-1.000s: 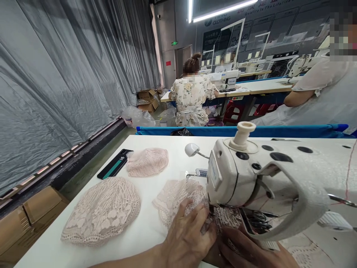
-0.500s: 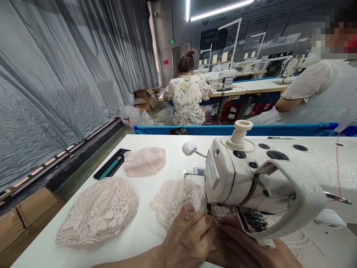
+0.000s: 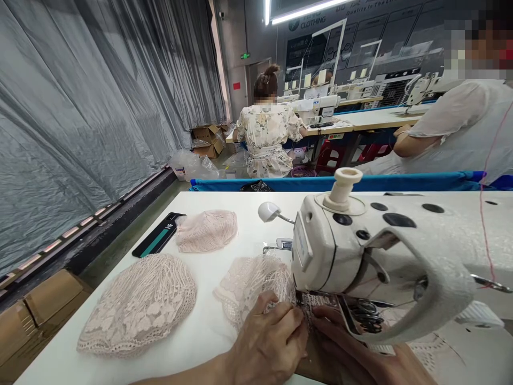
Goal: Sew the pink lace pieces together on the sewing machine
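Cream lace fabric (image 3: 264,280) lies bunched at the needle area of a white sewing machine (image 3: 316,246). My left hand (image 3: 268,339) is closed on its near edge, fingers curled, just left of the presser foot. On the other side, my right hand (image 3: 352,342) holds the lace edge at its fingertips, close under the machine head. The machine's guard and thread parts hide some of that hand. More lace (image 3: 435,350) shows to the right beyond it. Pink thread (image 3: 484,224) runs down to a metal guide on the machine.
A rounded lace piece (image 3: 138,307) lies left on the white table (image 3: 216,369). Behind it are a smaller pink piece (image 3: 208,231) and a dark phone-like object (image 3: 158,235) with a green stripe. Cardboard boxes (image 3: 52,299) stand lower left. Two people (image 3: 264,133) sit beyond the blue cloth edge (image 3: 224,185).
The whole view has shifted slightly. Both hands stay at the lace beside the presser foot, with hardly any visible movement. The seated person at right has an arm slightly differently placed.
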The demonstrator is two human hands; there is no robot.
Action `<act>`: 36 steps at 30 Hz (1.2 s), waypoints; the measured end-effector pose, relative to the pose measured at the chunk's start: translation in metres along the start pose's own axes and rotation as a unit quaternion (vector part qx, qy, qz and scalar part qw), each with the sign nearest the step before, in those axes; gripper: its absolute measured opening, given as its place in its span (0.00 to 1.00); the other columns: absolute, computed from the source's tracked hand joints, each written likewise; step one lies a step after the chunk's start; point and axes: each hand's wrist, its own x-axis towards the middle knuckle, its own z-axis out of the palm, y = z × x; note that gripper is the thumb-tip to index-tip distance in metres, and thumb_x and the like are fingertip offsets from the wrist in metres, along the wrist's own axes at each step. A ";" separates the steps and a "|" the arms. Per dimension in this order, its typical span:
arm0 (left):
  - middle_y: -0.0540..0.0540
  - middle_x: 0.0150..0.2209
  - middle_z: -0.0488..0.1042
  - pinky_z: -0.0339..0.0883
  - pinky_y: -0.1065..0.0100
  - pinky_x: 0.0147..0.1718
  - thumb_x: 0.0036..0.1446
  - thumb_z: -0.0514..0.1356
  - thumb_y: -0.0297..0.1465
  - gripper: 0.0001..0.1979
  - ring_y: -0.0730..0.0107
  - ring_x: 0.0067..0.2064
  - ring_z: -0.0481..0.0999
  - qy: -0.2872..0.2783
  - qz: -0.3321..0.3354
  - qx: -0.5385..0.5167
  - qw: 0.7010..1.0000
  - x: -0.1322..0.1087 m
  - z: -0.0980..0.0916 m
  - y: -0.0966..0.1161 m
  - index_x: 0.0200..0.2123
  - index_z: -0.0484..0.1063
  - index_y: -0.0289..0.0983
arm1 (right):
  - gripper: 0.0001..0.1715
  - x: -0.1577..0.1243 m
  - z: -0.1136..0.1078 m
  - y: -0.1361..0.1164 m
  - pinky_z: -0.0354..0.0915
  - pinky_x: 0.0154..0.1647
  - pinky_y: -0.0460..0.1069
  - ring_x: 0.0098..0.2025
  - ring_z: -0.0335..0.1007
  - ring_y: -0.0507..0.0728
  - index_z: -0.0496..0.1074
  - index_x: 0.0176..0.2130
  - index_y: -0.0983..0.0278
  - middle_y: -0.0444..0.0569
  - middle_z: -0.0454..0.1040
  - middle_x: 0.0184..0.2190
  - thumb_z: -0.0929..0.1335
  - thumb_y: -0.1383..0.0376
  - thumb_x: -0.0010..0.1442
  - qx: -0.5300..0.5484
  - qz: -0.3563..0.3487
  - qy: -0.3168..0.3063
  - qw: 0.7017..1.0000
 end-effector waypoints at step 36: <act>0.47 0.40 0.73 0.59 0.62 0.47 0.60 0.59 0.32 0.07 0.70 0.43 0.70 -0.073 -0.003 -0.009 0.997 0.001 -0.009 -0.002 0.38 0.68 0.33 | 0.10 -0.001 0.012 0.001 0.71 0.37 0.50 0.39 0.75 0.58 0.74 0.38 0.57 0.48 0.77 0.35 0.63 0.61 0.63 0.041 0.083 0.002 0.996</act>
